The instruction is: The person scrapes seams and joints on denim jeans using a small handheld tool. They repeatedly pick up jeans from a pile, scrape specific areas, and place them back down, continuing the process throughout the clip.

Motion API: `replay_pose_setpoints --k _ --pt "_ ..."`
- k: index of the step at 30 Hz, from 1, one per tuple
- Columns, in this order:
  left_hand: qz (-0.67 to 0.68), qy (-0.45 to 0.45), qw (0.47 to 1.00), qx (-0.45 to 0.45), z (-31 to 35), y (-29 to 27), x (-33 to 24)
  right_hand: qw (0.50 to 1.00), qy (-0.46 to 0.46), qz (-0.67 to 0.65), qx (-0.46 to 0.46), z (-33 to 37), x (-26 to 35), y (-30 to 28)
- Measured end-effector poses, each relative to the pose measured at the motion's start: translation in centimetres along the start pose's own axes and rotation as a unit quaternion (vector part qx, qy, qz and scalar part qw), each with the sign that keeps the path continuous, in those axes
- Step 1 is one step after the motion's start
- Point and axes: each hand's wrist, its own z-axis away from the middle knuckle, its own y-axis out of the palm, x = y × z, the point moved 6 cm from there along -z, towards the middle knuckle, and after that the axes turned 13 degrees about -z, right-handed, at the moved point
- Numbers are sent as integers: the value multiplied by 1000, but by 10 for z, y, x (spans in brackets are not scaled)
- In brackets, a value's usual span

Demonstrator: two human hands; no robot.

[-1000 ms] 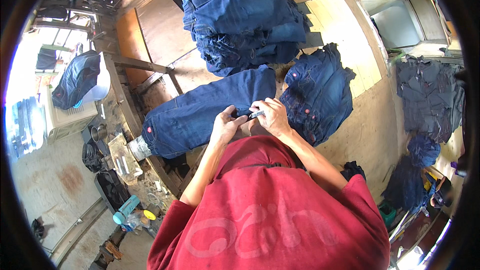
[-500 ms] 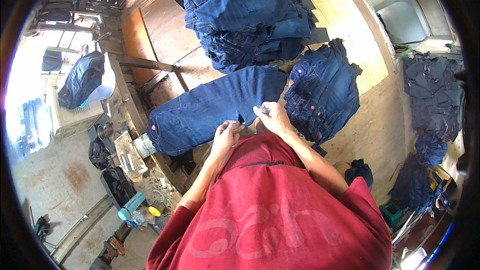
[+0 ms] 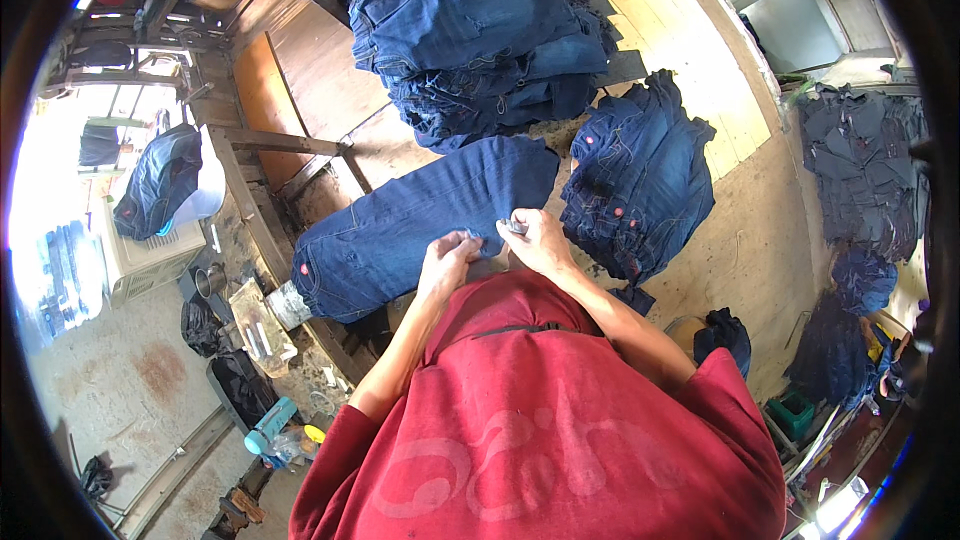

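A pair of dark blue jeans (image 3: 410, 215) lies stretched lengthwise over a long support, whose pale wrapped end (image 3: 288, 306) sticks out at the left. At the near edge of the denim, my left hand (image 3: 447, 262) is closed, its fingertips pinching the cloth. Close by on the right, my right hand (image 3: 540, 240) is also closed, with a small grey piece (image 3: 514, 227) between thumb and fingers; its kind is too small to make out. A short stretch of rumpled, lighter denim shows between the two hands.
Beyond the support rises a big pile of folded jeans (image 3: 480, 30). A smaller jeans stack (image 3: 640, 175) sits right of my right hand. On the left, a wooden bench holds a small tray (image 3: 262, 330) with white sticks. Dark garments (image 3: 860, 170) lie far right.
The dark opening in the denim between my hands no longer shows; rumpled cloth is there now. My left fingers have shifted slightly on the fabric. The whole view has moved a little.
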Motion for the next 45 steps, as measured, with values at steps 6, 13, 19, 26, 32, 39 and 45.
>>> replay_pose_setpoints --k 6,13,19,26,32,39,45 --pt "11 -25 999 21 -4 -1 3 1000 3 -8 -13 3 1 0" --pt "-14 -35 998 43 -7 -4 3 999 38 28 -2 5 7 -2" --pt "-22 35 980 193 2 -19 -10 997 -47 57 8 26 50 -14" --pt "-8 -5 967 253 -2 -25 -3 948 -150 279 -27 37 98 -1" --pt "22 -12 965 260 -8 -29 3 931 -175 319 6 33 108 -4" --pt "22 -14 964 263 -9 -26 2 932 -184 310 -43 19 97 -15" --pt "-420 217 802 -365 13 -197 -29 978 127 57 -157 -9 -32 -84"
